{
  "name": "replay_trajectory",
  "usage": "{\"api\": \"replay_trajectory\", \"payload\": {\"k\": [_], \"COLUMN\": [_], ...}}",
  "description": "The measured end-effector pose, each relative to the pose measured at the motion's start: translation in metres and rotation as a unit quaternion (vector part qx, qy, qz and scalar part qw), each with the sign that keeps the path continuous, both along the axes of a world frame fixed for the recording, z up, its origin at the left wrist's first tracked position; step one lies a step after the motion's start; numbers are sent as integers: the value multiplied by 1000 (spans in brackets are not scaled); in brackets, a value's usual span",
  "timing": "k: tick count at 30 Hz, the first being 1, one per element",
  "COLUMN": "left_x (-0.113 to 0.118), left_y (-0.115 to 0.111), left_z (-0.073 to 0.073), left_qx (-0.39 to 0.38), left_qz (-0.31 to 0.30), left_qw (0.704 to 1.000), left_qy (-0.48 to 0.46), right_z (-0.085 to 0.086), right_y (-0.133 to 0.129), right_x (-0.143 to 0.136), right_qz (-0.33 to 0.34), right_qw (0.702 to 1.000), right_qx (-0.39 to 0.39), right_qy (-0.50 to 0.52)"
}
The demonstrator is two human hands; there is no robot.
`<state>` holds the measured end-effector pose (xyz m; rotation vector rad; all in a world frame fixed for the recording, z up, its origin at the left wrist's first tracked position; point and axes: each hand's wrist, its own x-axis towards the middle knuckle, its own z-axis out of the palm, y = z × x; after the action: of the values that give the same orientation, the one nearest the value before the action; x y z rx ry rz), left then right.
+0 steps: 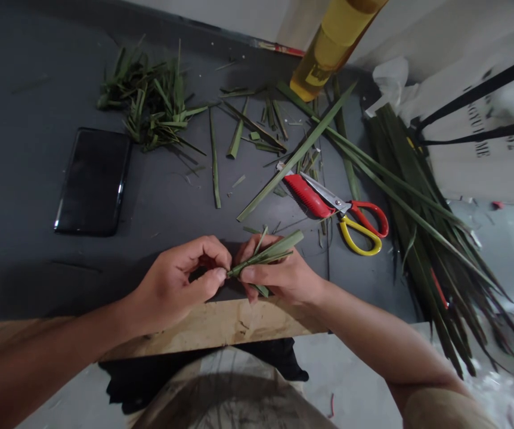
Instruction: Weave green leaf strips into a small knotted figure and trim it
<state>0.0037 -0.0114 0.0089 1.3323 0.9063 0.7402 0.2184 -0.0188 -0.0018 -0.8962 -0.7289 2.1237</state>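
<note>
A small folded piece of green leaf (pixel 271 251) is held near the table's front edge, its loose strips fanning up and to the right. My right hand (pixel 279 277) is closed round its middle, with the thumb on top. At its narrow lower left end my left hand (pixel 185 280) pinches with thumb and index finger. Beyond my hands lie scissors (pixel 338 204) with one red and one yellow handle, crossing a red-handled cutter (pixel 308 193). A long cut leaf strip (pixel 299 155) lies diagonally behind them.
A black phone (pixel 93 182) lies at the left, near a heap of folded leaf pieces (pixel 154 98). Leaf scraps (pixel 235 138) are scattered mid-table. A yellow bottle (pixel 328 47) stands at the back. Long leaves (pixel 418 220) hang over the right side beside a white bag (pixel 485 119).
</note>
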Motion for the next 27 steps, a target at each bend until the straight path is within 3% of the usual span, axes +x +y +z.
{"api": "replay_trajectory", "payload": {"k": [2, 6, 8, 10, 12, 17, 23, 27], "left_x": [1, 4, 5, 4, 3, 3, 5, 5], "left_y": [0, 3, 4, 3, 1, -4, -2, -3], "left_z": [1, 3, 3, 3, 3, 0, 1, 0], "left_qx": [-14, -114, -121, -67, 17, 141, 203, 173], "left_qz": [4, 0, 46, 114, 143, 111, 109, 119], "left_qw": [1000, 993, 991, 991, 990, 981, 965, 971], "left_qy": [6, -4, -8, -8, -3, 70, 124, 114], "right_z": [-1, -3, -5, -7, -7, -4, 3, 3], "right_y": [1, 1, 0, -1, -2, -5, -6, -6], "right_x": [0, 0, -1, -2, -3, -6, -9, -8], "right_qz": [7, 2, -22, -52, -84, -127, -125, -119], "right_qw": [1000, 1000, 999, 997, 994, 987, 984, 984], "right_qx": [12, 28, 32, 42, 52, 70, 88, 104], "right_qy": [9, 3, -13, -34, -54, -74, -88, -79]}}
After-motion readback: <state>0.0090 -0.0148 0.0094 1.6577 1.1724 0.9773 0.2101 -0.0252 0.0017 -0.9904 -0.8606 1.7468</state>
